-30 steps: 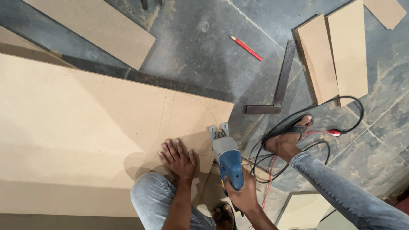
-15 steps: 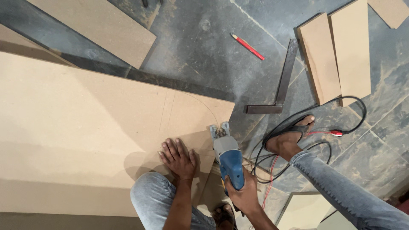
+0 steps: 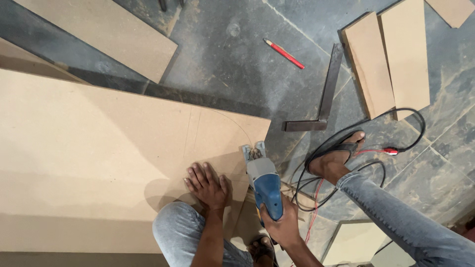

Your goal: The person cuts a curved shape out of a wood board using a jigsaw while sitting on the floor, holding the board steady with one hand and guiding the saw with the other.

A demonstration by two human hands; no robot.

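Note:
A large tan fibreboard sheet (image 3: 99, 158) lies on the stone floor, with pencil lines and a curve drawn near its right end. My left hand (image 3: 207, 184) presses flat on the board, fingers spread, just left of the cut. My right hand (image 3: 281, 228) grips the handle of a blue and grey jigsaw (image 3: 263, 183), whose front shoe sits on the board's right part along the cut line. My knee in jeans (image 3: 178, 230) rests by the board's near edge.
A metal try square (image 3: 321, 99) and a red pencil (image 3: 284, 53) lie on the floor beyond the saw. Black and red cables (image 3: 376, 148) loop around my sandalled right foot (image 3: 336, 155). Several board offcuts (image 3: 391, 59) lie at right, another (image 3: 99, 29) at top left.
The jigsaw has crept slightly forward along the cut. Both hands keep their hold and place.

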